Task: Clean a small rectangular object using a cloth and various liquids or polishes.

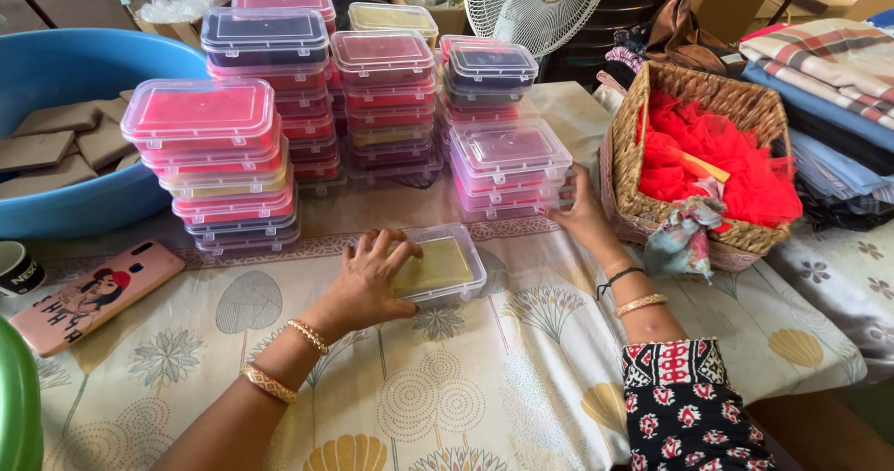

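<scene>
Left hand (pixel 365 280) spread flat on a clear lidded box (pixel 440 266) at frame centre.
Right hand (pixel 582 212) (fingers open) touches the stack of boxes (pixel 507 168) beside a wicker basket (pixel 694 154) on the cloth-covered surface (pixel 484 378).

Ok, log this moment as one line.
left hand: pressing on clear box with yellow slab | right hand: touching nearest stack of clear boxes | surface: floral tablecloth | nearby: wicker basket, pink phone

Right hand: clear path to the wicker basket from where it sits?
Probably yes. The right hand rests against the low stack of clear plastic boxes, and the wicker basket stands just beside it on the tablecloth, with nothing visible between them.
</scene>
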